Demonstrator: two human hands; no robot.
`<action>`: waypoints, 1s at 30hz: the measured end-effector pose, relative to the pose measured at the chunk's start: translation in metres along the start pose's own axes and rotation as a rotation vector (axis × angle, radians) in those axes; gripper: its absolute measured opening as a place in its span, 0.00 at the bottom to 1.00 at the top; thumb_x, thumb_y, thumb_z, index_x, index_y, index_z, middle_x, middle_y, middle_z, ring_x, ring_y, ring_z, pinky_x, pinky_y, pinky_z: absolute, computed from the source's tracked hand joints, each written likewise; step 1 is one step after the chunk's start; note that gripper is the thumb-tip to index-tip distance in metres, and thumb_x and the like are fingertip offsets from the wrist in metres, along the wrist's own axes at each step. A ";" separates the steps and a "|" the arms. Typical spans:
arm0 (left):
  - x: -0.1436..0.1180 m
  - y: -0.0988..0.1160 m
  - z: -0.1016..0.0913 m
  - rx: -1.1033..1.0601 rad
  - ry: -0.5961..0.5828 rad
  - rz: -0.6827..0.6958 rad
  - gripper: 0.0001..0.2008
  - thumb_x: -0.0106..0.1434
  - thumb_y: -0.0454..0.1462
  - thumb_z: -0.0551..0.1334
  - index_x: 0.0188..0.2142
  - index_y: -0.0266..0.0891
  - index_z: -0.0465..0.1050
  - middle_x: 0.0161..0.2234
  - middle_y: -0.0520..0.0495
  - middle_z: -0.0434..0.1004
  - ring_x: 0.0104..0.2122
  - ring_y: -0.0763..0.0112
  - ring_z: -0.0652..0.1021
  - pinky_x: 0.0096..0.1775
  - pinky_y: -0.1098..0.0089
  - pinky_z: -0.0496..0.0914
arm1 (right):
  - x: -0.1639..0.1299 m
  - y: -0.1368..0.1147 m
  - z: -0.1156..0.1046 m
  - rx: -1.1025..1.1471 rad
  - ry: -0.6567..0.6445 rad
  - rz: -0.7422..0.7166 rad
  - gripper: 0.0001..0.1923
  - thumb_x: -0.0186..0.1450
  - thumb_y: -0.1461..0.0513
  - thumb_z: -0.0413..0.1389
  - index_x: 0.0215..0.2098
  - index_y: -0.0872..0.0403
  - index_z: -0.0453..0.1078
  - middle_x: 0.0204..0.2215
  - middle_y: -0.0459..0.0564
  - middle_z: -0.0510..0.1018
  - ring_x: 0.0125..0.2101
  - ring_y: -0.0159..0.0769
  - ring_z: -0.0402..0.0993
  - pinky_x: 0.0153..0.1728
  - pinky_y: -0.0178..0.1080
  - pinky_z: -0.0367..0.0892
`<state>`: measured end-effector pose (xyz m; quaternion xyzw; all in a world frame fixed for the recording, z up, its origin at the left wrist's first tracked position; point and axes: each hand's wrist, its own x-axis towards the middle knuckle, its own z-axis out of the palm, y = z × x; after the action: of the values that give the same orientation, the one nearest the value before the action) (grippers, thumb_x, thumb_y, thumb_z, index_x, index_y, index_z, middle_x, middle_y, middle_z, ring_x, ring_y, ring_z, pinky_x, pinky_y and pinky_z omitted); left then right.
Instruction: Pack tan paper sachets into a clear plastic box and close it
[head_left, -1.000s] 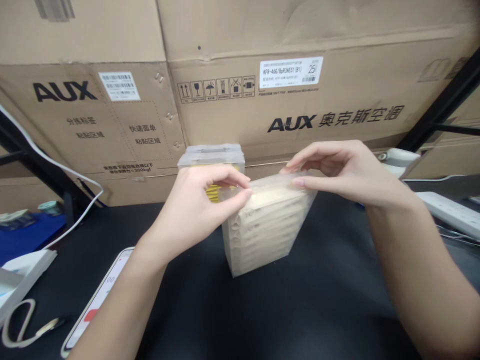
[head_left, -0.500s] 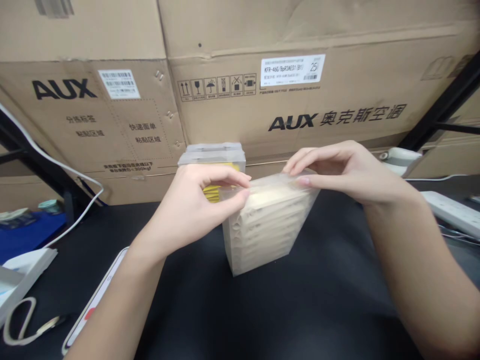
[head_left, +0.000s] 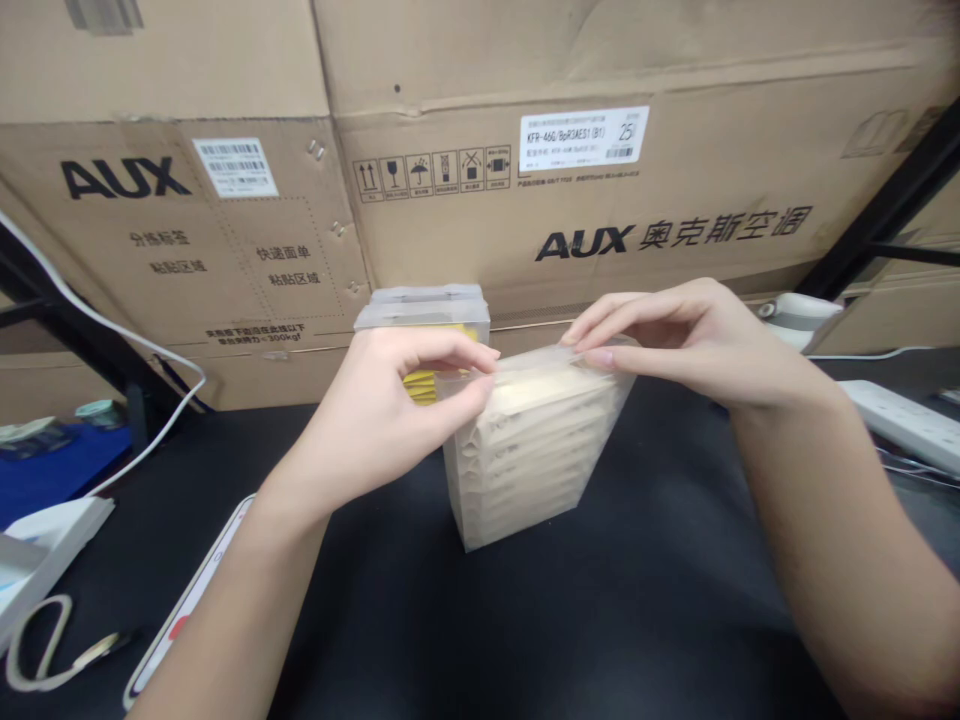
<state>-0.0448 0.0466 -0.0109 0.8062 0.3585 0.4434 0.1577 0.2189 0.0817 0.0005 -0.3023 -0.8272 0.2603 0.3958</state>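
Observation:
A clear plastic box (head_left: 525,465) packed with cream-coloured sachets stands upright on the black table (head_left: 525,620). My left hand (head_left: 382,410) pinches the left end of its top edge between thumb and fingers. My right hand (head_left: 690,340) pinches the right end of the same top edge. Behind it stands a second clear box (head_left: 422,310) holding yellow packets, partly hidden by my left hand.
Large AUX cardboard cartons (head_left: 570,200) wall off the back. A phone (head_left: 187,600) and scissors (head_left: 45,650) lie at the front left beside a white box (head_left: 45,540). A white cable (head_left: 150,350) hangs at left. A power strip (head_left: 900,425) lies at right.
Both hands stay pinched on the box's top edge; fingers shifted only slightly and the box barely moved.

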 end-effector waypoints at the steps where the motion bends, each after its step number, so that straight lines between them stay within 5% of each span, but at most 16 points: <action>1: 0.000 0.000 0.000 0.001 -0.003 0.000 0.05 0.59 0.33 0.64 0.34 0.41 0.80 0.38 0.52 0.84 0.40 0.67 0.82 0.47 0.70 0.75 | 0.000 0.000 0.000 0.005 -0.001 -0.002 0.04 0.59 0.59 0.66 0.31 0.51 0.81 0.36 0.50 0.81 0.38 0.37 0.76 0.41 0.40 0.69; 30: 0.001 0.000 0.001 0.063 -0.005 0.014 0.05 0.60 0.34 0.63 0.34 0.42 0.79 0.37 0.52 0.84 0.40 0.68 0.81 0.46 0.70 0.74 | 0.002 0.000 0.003 0.019 0.036 0.026 0.05 0.57 0.59 0.67 0.27 0.53 0.79 0.35 0.50 0.82 0.36 0.36 0.76 0.40 0.39 0.69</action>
<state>-0.0434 0.0476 -0.0111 0.8143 0.3664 0.4310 0.1302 0.2158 0.0829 -0.0003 -0.3138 -0.8135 0.2678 0.4100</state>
